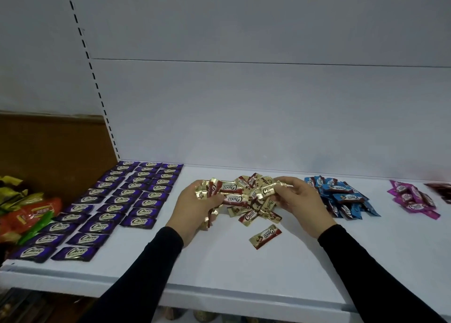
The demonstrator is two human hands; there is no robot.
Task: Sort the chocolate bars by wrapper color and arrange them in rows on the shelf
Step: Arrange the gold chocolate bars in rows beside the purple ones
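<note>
Purple rows done, both hands are gripping gold bars, left hand and right hand, which now need laying in rows on the shelf.

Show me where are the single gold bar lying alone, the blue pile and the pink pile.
single gold bar (265, 236): head view, middle of its wrapper.
blue pile (343, 197): head view, a bar on top of the heap.
pink pile (412, 199): head view, centre of the heap.

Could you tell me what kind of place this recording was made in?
Most likely a shop aisle. The white shelf has a slotted upright like retail shelving, purple chocolate bars lie faced in rows, and packaged snacks fill the neighbouring bay.
</note>
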